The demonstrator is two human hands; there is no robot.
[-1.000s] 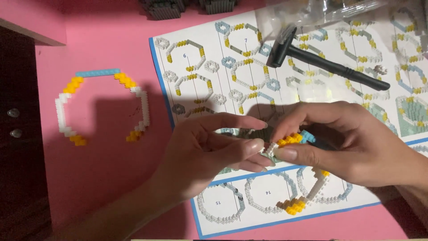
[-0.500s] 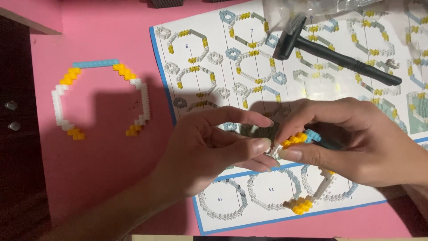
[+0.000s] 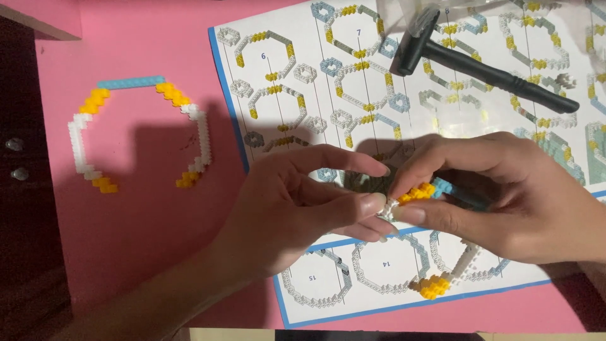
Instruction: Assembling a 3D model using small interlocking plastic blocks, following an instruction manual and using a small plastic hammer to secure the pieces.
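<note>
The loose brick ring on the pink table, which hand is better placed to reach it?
Probably the left hand. The brick ring lies on the pink table to its left, while the right hand grips the ring piece farther off.

You see two hands [image 3: 297, 208] | two brick rings: one flat on the pink table [image 3: 136, 132], one held [image 3: 435, 252] | one black hammer [image 3: 480, 69] | one printed instruction sheet [image 3: 297, 88] | two dark knobs [image 3: 16, 158]
</note>
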